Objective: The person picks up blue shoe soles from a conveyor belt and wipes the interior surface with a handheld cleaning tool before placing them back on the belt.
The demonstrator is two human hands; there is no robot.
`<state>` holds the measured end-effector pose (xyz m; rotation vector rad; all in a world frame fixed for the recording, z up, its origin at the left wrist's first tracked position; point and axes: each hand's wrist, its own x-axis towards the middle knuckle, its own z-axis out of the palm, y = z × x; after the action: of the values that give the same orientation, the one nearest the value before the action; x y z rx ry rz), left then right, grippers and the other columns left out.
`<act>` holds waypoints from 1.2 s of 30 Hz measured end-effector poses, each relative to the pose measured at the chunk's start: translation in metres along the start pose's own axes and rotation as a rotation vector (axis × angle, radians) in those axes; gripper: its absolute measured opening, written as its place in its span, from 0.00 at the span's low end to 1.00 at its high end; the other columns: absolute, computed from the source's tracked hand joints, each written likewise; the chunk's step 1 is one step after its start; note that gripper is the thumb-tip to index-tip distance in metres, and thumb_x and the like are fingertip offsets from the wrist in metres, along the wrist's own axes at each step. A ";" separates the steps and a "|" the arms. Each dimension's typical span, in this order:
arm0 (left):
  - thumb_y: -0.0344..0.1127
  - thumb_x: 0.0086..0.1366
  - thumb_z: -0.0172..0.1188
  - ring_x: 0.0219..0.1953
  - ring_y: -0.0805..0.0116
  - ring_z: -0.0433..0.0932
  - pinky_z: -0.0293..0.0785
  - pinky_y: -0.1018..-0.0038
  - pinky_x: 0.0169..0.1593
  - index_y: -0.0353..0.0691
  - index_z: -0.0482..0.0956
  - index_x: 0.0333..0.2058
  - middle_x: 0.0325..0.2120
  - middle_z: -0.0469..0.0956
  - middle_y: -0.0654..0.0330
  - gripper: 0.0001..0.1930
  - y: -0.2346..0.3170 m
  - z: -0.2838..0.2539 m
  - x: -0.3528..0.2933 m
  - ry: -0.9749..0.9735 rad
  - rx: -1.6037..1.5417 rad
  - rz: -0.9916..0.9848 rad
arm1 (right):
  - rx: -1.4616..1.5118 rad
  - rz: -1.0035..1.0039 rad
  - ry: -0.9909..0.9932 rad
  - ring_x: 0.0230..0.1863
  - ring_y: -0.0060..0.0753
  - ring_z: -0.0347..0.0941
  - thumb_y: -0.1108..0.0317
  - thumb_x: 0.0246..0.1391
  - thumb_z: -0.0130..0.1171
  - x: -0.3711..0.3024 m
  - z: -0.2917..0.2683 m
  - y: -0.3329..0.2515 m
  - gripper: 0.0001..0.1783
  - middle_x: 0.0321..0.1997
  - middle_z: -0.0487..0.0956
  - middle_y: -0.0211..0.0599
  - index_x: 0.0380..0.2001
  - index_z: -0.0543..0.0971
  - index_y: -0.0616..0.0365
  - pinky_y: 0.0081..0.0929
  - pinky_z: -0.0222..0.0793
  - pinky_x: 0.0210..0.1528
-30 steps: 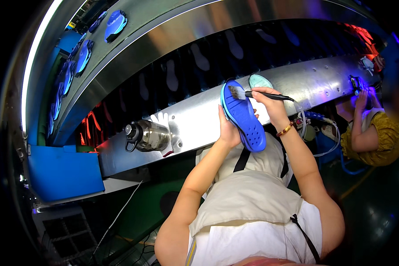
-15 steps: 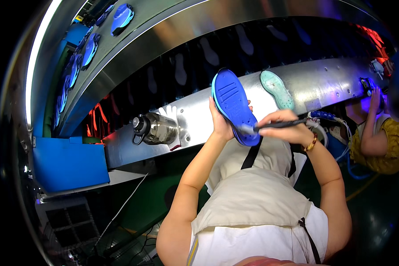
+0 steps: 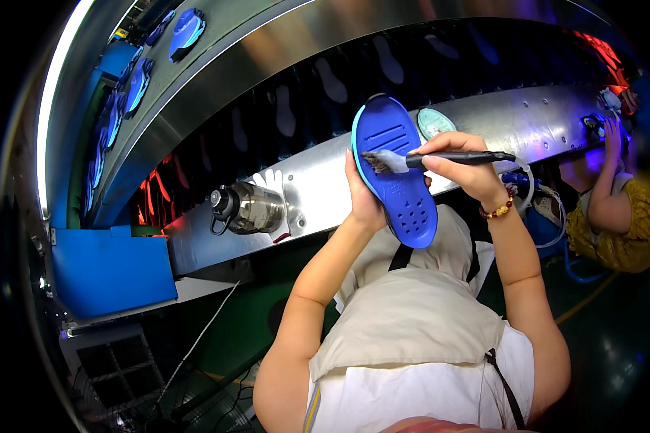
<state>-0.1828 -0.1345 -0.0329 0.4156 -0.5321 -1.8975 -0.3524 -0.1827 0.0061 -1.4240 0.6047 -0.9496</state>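
Observation:
My left hand point(image 3: 365, 196) grips the left edge of a blue shoe sole point(image 3: 409, 191), holding it tilted above my lap with its toe end pointing away from me. Ridges and a cluster of small holes mark the face turned up to me, and a lighter blue band runs along its left edge. In my right hand point(image 3: 471, 167), fingers closed round the black handle, is a brush point(image 3: 393, 162). Its dark bristles rest on the left-middle part of the sole. Behind the sole, a pale green shoe sole point(image 3: 433, 123) lies on the metal ledge, partly hidden by my right hand.
A clear bottle with a black lid point(image 3: 249, 207) stands on the metal ledge point(image 3: 310, 184), beside a white glove point(image 3: 273, 178). Dark racks with soles lie beyond. Blue soles point(image 3: 186, 32) sit on a belt at upper left. Another person point(image 3: 614, 216) works at right.
The brush has moved from the near end of the sole up to its left-middle part, and my right hand with it. The sole now covers more of the pale green one.

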 end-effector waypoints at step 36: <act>0.74 0.51 0.20 0.33 0.54 0.73 0.70 0.63 0.38 0.38 0.64 0.48 0.35 0.72 0.47 0.46 0.036 0.001 0.018 0.181 0.105 0.351 | 0.108 0.154 -0.149 0.39 0.28 0.71 0.75 0.40 0.60 -0.027 -0.017 0.020 0.10 0.35 0.77 0.38 0.32 0.78 0.62 0.22 0.66 0.43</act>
<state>-0.1621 -0.1630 -0.0136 0.5204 -0.5460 -1.4848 -0.3768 -0.1719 -0.0200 -1.3190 0.5355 -0.7367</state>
